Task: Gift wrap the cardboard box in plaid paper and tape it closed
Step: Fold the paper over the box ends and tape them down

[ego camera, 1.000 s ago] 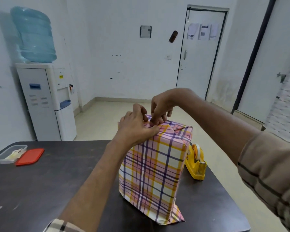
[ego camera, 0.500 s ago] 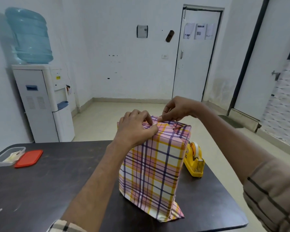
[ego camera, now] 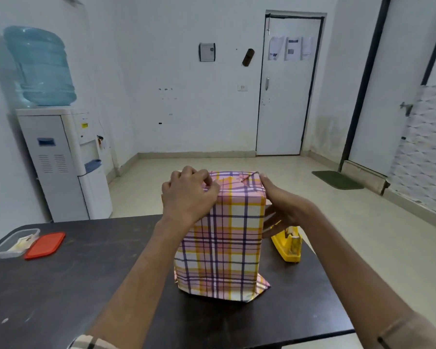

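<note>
Right hand (ego camera: 282, 209) drops from the top fold to the box (ego camera: 224, 248) side, fingers flat; left hand (ego camera: 189, 195) pinches the paper (ego camera: 233, 179) | step: shutting the top | next, likely: reach the tape holder (ego camera: 291, 249)

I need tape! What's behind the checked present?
A yellow tape dispenser peeks out right of the present, its top covered by the right hand. Anything straight behind is hidden.
</note>
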